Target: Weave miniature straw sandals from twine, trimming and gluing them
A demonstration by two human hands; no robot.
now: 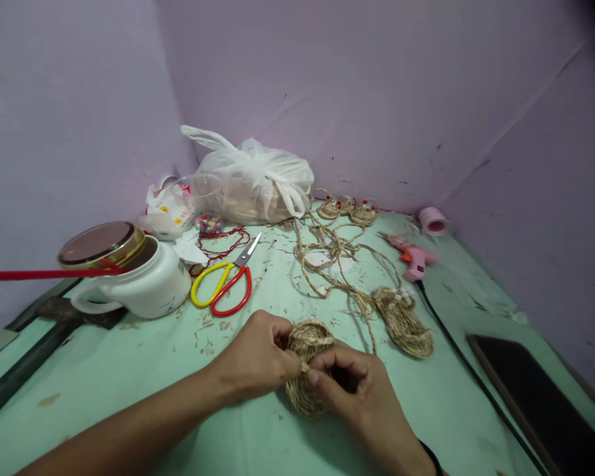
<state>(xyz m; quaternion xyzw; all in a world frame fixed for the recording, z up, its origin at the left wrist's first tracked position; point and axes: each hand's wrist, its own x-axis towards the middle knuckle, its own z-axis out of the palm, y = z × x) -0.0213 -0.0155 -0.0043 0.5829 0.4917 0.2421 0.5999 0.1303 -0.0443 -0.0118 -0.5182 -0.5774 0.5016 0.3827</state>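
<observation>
Being pinched by the left hand (265,357) and the right hand (359,390), a strand (305,366) on the coiled twine piece (305,400) is apparently being fastened, so steady tension seems needed next.

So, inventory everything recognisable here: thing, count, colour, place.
Woven piece: 1, tan, front centre
Second woven piece: 1, tan, right
Small woven pieces: about 3, tan, back
Twine: uncountable, tan, centre
Scissors: 1, yellow and red, left
Thread: uncountable, red, behind scissors
Plastic bag: 1, white, back
Beads: many, multicoloured, by bag
Mug: 1, white, left
Lid: 1, gold, by mug
Stick: 1, red, across mug
Hammer: 1, dark, lower left
Glue gun: 1, pink, right
Cable: 1, black, right
Roll: 1, pink, right
Phone: 1, black, right
Table: 1, green, underneath
Walls: 3, purple, around
Wristband: 1, black, right wrist
Left hand: 1, bare, centre
Right hand: 1, bare, centre
</observation>
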